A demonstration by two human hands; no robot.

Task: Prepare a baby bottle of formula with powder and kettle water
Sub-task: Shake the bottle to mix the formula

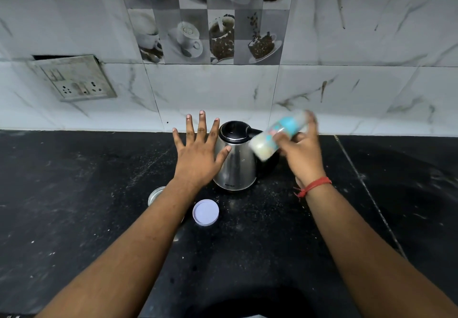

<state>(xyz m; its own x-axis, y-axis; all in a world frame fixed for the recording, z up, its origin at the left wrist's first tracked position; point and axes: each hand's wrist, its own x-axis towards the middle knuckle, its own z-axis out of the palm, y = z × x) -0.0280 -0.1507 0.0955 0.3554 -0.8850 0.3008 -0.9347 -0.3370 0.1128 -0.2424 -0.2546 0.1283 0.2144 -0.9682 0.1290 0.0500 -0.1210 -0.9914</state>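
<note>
My right hand grips a baby bottle with a blue print. The bottle is tilted almost sideways, blurred by motion, and holds pale milky liquid at its lower left end. It hangs in the air just right of the steel kettle, which stands upright with its black lid closed. My left hand hovers flat with fingers spread, just left of the kettle, holding nothing. A powder tin sits partly hidden under my left forearm. Its white round lid lies loose on the black counter.
Specks of spilled powder dust the counter around the kettle. A tiled wall rises close behind the kettle, with a switch-and-socket plate at the upper left. A seam in the counter runs diagonally on the right.
</note>
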